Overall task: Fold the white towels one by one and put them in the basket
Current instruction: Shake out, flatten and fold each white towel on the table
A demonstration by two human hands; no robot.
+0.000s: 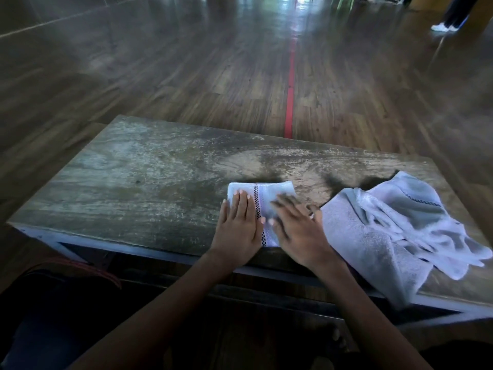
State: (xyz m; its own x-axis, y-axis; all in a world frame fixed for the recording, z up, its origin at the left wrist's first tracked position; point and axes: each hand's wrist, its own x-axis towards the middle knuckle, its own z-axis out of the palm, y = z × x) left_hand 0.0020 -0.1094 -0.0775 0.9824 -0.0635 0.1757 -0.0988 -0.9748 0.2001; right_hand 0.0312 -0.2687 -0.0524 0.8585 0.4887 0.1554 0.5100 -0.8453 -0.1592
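Fingers (241, 206) of left hand (237, 229) and right hand (300, 232): straight, pressed flat on folded towel (266, 192) at table's (133, 177) near edge. Step judged: smoothing the last fold; next, carry it to the basket, which is not in view. Unfolded towels (394, 228): heaped at table's right end.

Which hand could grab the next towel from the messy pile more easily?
Probably the right hand: it lies flat on the folded towel right beside the pile, while the left hand presses the towel's other side.
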